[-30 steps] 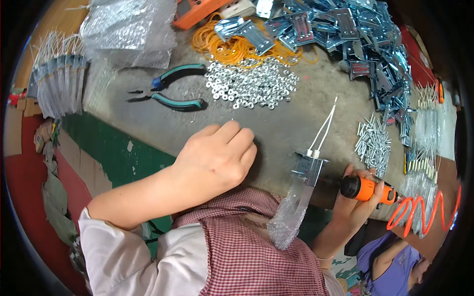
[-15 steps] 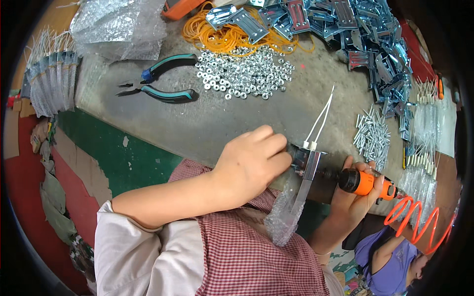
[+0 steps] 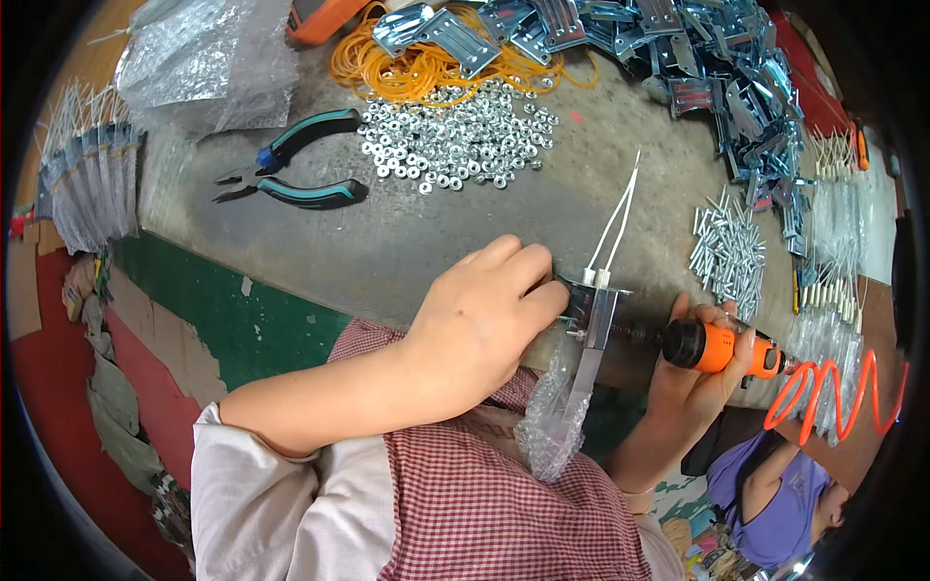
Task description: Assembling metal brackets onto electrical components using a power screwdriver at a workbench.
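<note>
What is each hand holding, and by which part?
The right hand grips an orange-and-black power driver around its body. The left hand pinches the near end of a silvery metal bracket.

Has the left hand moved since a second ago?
Yes. The left hand has moved right along the table edge, away from the pliers, to the metal bracket at the orange driver in the right hand.

A metal bracket (image 3: 593, 315) of bright silver colour is held at the near edge of the grey table, just beside the fingertips of the left hand (image 3: 480, 320). Two white cable ties (image 3: 616, 221) stand up from its top, slanting to the right. A piece of clear bubble wrap (image 3: 555, 418) hangs below it. An orange power screwdriver (image 3: 715, 348) is gripped in the right hand (image 3: 699, 385), its dark tip set against the bracket's right side.
</note>
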Available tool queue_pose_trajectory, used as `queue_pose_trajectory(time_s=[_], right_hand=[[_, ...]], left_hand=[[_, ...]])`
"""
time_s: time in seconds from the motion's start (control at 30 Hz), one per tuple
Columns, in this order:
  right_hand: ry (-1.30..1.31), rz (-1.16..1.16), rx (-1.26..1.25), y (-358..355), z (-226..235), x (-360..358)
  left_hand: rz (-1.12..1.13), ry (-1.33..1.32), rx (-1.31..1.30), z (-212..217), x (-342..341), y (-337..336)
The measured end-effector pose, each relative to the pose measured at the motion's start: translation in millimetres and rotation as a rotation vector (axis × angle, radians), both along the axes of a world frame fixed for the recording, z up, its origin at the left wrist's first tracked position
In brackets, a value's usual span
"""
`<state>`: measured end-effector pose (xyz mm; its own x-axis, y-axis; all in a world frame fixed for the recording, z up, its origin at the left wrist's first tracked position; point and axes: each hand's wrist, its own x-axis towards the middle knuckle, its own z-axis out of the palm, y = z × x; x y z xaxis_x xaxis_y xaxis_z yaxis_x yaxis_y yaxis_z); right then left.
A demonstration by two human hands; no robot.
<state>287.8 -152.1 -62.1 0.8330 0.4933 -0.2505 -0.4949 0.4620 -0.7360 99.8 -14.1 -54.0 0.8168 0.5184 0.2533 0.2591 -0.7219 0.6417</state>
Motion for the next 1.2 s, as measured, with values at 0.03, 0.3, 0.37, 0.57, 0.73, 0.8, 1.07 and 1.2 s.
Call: queue_pose_trajectory(time_s=[0.03, 0.3, 0.37, 0.57, 0.73, 0.8, 1.07, 1.2], right_hand=[[0.003, 0.005, 0.006, 0, 0, 0], [0.027, -0.029, -0.005, 4, 7, -5], [0.035, -0.028, -0.004, 4, 6, -4], [0.039, -0.006, 0.033, 3, 6, -5], [0.058, -0.013, 0.005, 5, 10, -8], [0.071, -0.014, 0.005, 5, 10, -8], [0.184, -0.021, 0.063, 9, 19, -9], [0.222, -0.011, 0.021, 16, 18, -10]], left_hand=[[-0.006, 0.03, -0.028, 3, 1, 1], [-0.065, 0.139, 0.042, 18, 5, -1], [-0.059, 0.151, 0.009, 16, 5, 1], [-0.027, 0.165, -0.034, 16, 6, 1], [-0.02, 0.145, 0.024, 14, 4, -3], [-0.043, 0.132, 0.069, 10, 3, -2], [-0.066, 0.018, 0.061, 3, 11, 2], [-0.034, 0.007, 0.072, -7, 7, -1]])
